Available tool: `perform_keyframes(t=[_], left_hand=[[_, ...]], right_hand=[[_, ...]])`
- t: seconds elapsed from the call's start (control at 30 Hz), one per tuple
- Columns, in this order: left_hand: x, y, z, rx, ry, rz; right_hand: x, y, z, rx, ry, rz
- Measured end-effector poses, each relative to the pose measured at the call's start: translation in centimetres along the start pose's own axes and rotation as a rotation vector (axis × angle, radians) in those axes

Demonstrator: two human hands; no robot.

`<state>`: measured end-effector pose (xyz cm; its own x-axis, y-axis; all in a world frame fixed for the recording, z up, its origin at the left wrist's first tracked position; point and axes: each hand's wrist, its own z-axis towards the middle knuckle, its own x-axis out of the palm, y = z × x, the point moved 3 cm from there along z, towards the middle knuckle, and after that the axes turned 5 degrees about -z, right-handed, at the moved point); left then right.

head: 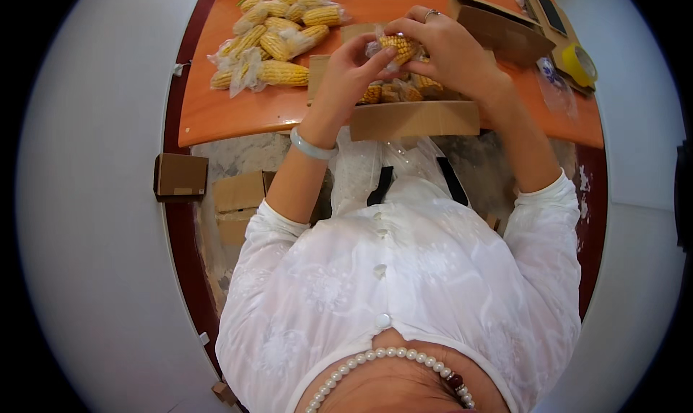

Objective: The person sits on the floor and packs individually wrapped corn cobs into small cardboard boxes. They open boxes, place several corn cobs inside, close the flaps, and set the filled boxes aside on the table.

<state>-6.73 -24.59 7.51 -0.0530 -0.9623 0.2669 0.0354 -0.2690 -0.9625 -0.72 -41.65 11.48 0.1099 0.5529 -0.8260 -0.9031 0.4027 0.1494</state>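
Both hands hold one ear of corn in clear plastic wrap (pixel 398 48) above an open cardboard box (pixel 416 119). My left hand (pixel 360 63) grips its left side, with the thumb laid across the kernels. From the right, my right hand (pixel 441 45), which wears a ring, pinches the ear and its wrap. Inside the box, partly hidden by the hands, lie more wrapped ears of corn (pixel 410 92). A pile of wrapped corn ears (pixel 276 45) rests on the orange table (pixel 243 110) to the left of the box.
At the table's right stand another open cardboard box (pixel 501 31), a phone (pixel 550 13), a roll of yellow tape (pixel 579 65) and a clear plastic bag (pixel 557 91). Below on the left are cardboard boxes (pixel 238 192) and a small brown box (pixel 181 176). Plastic bags (pixel 354 169) hang under the table's front edge.
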Motion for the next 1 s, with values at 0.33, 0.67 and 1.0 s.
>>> perform_keyframes(t=[0.33,0.67,1.0], left_hand=[[2.9,6.0,3.0,0.084,0.303,0.46],[3.7,4.0,3.4,0.378,0.271,0.91],[4.2,5.5,4.2,0.473,0.404,1.182]], right_hand=[[-2.7,-2.0,-5.3,0.308,0.374,0.273],[-0.1,-2.6,-6.3,0.533,0.551,-0.086],[0.9,-3.9,-6.4,0.437,0.552,-0.148]])
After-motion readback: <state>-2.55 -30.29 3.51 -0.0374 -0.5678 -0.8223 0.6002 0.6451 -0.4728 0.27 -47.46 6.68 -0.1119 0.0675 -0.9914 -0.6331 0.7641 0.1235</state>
